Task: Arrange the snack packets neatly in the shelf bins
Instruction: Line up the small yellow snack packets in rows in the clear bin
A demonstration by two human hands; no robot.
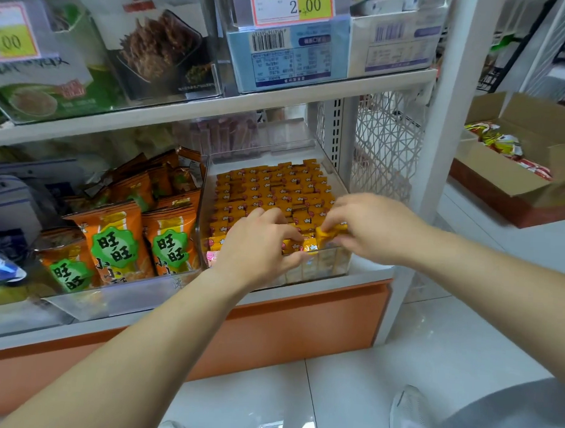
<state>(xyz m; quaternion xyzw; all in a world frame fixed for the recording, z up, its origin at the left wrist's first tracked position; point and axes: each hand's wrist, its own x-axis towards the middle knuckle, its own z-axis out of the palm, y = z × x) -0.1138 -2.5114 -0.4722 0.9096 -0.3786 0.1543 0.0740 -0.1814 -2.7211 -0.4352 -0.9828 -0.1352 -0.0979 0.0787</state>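
Clear bin (331, 263), lower shelf (372, 274) | small orange packets (276, 187): back rows look tidy, done | front row loose, left for you to square | your left hand (260, 242) pinches a front-row packet (307, 247) | your right hand (371, 227) pinches a second packet (329, 233) just above that row

In front of me stands a white shelf unit (440, 123), with an orange base panel (302, 318) under its lowest board. A white lattice side panel (384, 144) closes its right end. The floor (431, 333) is pale, glossy tile that catches the light. To my right an open cardboard box (519, 179) sits on a low stand.
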